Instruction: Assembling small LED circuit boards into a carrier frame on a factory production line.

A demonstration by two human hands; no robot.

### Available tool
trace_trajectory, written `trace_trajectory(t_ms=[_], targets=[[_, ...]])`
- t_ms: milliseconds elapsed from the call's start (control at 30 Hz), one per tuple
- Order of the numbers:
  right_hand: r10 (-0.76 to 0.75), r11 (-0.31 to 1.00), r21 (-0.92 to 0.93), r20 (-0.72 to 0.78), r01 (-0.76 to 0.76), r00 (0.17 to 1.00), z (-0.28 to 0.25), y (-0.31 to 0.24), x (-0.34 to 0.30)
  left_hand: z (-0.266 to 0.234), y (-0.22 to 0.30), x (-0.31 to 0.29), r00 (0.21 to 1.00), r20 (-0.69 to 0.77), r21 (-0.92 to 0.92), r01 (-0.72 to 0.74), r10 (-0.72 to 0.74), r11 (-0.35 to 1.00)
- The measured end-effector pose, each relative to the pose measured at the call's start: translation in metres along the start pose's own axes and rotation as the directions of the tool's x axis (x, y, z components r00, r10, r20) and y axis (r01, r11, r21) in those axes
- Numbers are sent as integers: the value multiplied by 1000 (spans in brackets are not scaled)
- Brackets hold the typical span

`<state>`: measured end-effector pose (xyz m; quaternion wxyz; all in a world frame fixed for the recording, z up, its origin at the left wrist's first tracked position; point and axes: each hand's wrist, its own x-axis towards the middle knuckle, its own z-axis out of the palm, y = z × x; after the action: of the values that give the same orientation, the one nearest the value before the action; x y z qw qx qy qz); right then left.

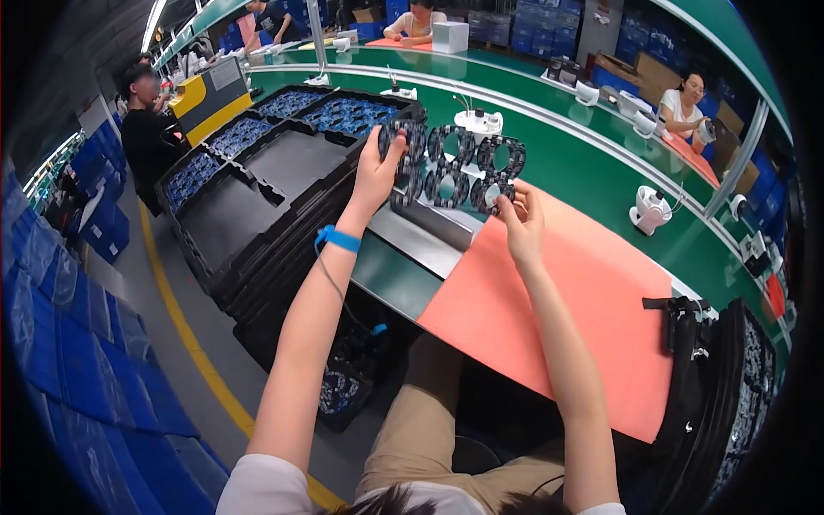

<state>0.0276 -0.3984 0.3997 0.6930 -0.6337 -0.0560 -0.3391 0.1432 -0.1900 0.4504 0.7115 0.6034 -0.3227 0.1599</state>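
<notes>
A dark panel of several joined ring-shaped circuit boards [433,161] is held up in front of me, above the far left corner of an orange mat [558,318]. My left hand [378,172] is closed on the panel's left end, thumb in front. At its lower right corner, my right hand [521,221] pinches the edge between thumb and fingers. A blue wrist strap [341,239] with a cord circles my left wrist. Just behind the panel, a white round device housing [477,123] stands on the green conveyor belt [566,163].
Stacked black trays [296,157] at left hold blue boards in some compartments. More black trays [730,378] stand upright at right, beside a black strapped object [681,330]. A metal rail [421,232] borders the mat. White devices [651,210] ride the belt; co-workers [687,107] sit beyond.
</notes>
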Motion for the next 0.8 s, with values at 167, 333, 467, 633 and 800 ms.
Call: trace_trajectory(t_ms=[167,333,467,633,800], targets=[[-154,972,-168,66,163,986,23,1,-25,13,-29,21,963,-230,358,-54,144,932],[-160,950,-265,41,165,986,33,-2,-34,13,-49,24,971,-223,369,6,83,929],[-188,938,-292,19,186,982,25,12,-31,14,-44,21,986,-159,370,20,42,929],[35,951,-309,73,-10,997,26,-5,-34,-7,-41,23,987,50,88,147,-152,985],[49,923,-384,88,-11,995,23,-9,-33,1,-38,15,996,59,101,55,-62,993]])
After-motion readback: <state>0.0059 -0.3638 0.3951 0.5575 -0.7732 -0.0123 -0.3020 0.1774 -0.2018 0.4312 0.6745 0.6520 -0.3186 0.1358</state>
